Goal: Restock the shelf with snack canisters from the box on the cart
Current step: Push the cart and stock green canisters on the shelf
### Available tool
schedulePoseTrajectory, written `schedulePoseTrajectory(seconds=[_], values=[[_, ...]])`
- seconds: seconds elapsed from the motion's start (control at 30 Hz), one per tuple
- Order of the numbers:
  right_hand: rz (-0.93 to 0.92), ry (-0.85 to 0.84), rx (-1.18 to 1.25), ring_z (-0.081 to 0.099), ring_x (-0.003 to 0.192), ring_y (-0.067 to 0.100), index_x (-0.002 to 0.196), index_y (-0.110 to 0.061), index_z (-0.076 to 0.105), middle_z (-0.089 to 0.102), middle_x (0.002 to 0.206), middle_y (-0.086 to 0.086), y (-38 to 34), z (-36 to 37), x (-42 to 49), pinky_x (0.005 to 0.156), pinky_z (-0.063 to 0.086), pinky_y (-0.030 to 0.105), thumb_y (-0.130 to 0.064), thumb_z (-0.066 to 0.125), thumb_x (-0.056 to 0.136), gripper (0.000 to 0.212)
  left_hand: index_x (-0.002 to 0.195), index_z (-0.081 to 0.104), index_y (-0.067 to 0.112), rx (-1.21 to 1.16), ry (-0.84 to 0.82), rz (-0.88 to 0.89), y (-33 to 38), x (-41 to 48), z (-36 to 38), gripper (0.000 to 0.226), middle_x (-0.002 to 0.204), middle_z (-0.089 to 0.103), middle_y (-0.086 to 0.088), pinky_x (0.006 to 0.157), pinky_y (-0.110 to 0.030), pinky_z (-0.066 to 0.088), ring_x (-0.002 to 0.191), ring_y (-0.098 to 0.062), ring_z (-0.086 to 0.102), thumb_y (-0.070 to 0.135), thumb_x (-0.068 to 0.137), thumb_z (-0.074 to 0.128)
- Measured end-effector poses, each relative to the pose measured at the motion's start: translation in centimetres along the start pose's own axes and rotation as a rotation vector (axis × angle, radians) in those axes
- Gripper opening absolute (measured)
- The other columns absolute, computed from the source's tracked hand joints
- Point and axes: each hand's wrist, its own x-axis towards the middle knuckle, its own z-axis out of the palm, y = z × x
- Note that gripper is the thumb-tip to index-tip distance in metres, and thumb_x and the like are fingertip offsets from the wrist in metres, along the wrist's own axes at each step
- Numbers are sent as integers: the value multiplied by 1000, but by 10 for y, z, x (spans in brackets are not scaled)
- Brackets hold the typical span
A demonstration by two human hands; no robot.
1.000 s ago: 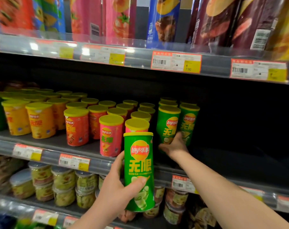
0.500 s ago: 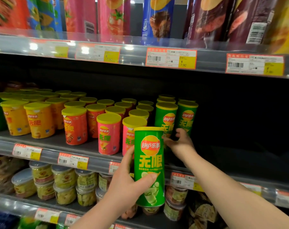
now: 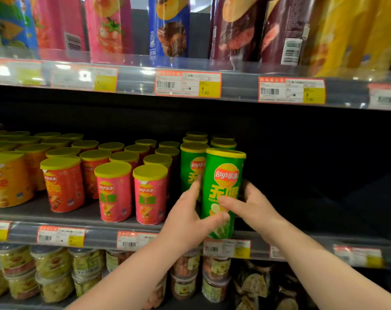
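Observation:
A green snack canister (image 3: pixel 223 175) with a yellow lid stands at the front edge of the middle shelf (image 3: pixel 100 236), in front of the green row. My left hand (image 3: pixel 188 218) grips its lower left side, thumb across the front. My right hand (image 3: pixel 250 204) holds its right side, thumb on the label. Another green canister (image 3: pixel 191 166) stands just behind and to the left. Pink (image 3: pixel 114 193), red (image 3: pixel 63 186) and orange (image 3: pixel 9 180) canisters fill the shelf to the left. The box and cart are out of view.
The middle shelf right of the green row is dark and bare (image 3: pixel 313 198). The upper shelf (image 3: pixel 190 83) holds tall chip tubes, with price tags along its rail. The lower shelf holds stacked clear snack tubs (image 3: pixel 51 274).
My left hand carried the green canister up and right onto the shelf's front edge. My right hand left the rear green canisters and took hold of its right side.

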Motion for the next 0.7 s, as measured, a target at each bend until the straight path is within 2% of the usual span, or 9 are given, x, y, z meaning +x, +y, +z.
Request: schedulePoseTrajectory(seconds=[0.07,0.13,0.2,0.27,0.33,0.4,0.53,0.7], values=[[-26,118,-5,59,84,-5,103,-29,50,62,98,-12,1,-7,7,64,48,9,-17,72,80,34,144,31,31,216,-22,1,-8,8,0,86,131,44,12,103,-24,36,125,-6,41,63,72,66],[-17,208,-26,54,80,-6,116,-22,47,59,97,-12,3,-11,14,57,45,8,-17,72,81,43,142,38,26,513,-107,-5,-21,11,0,90,139,44,0,105,-34,37,129,-20,40,77,68,47],[35,238,-71,57,84,5,125,-16,43,59,109,-1,8,-11,22,63,45,16,-19,74,80,55,142,37,26,791,-227,-1,-34,7,2,82,142,41,-2,104,-34,36,131,-24,37,75,76,44],[96,241,-147,58,103,19,128,-13,41,57,125,7,15,-8,31,77,47,28,-21,76,78,62,140,37,27,957,-265,58,-45,4,5,77,142,39,0,102,-36,35,130,-24,37,75,79,38],[129,236,-218,55,116,26,130,-12,39,54,132,10,22,-5,40,90,47,34,-24,78,77,66,138,40,26,995,-243,98,-51,5,7,90,139,43,1,99,-38,36,128,-25,40,79,68,21],[137,217,-287,53,121,27,133,-13,37,52,136,9,26,-3,45,95,45,36,-26,79,75,72,137,41,26,998,-230,117,-53,8,7,99,137,44,1,98,-37,37,126,-25,42,77,58,10],[158,149,-333,49,125,25,139,-14,32,48,140,7,34,-4,49,96,41,32,-28,79,75,81,138,37,28,1030,-242,106,-53,7,8,100,141,39,2,101,-35,34,129,-23,37,77,57,7],[121,126,-351,49,125,25,136,-12,34,48,140,8,37,-9,55,94,41,32,-28,77,78,75,140,34,28,1032,-252,94,-50,7,6,105,142,38,2,102,-34,33,130,-22,36,76,52,3]])
